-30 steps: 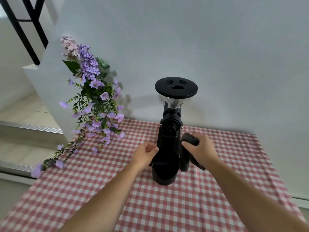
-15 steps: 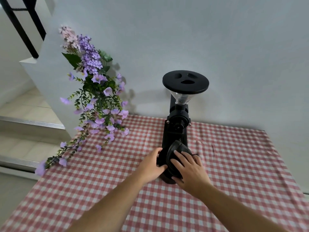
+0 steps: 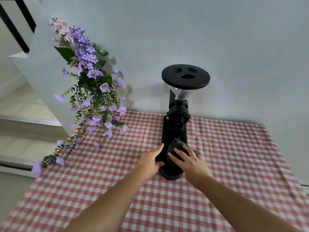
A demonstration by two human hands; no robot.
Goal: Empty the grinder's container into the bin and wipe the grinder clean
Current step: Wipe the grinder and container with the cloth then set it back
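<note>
A black coffee grinder (image 3: 173, 131) with a round black lid and a clear funnel stands upright on the checked table, near the wall. My left hand (image 3: 150, 160) grips the left side of its base. My right hand (image 3: 189, 160) presses a dark folded cloth (image 3: 175, 146) flat against the lower front of the grinder, fingers spread over it. The cloth and hand hide the part of the base behind them. No bin is in view.
A red-and-white checked tablecloth (image 3: 234, 164) covers the table. A bunch of purple artificial flowers (image 3: 93, 97) hangs over the table's far left corner. A white wall runs behind the grinder. Steps (image 3: 25, 121) lie to the left.
My right hand has brought the cloth from the grinder's right side round to its lower front. My left hand has closed in on the base. The view has moved a little closer.
</note>
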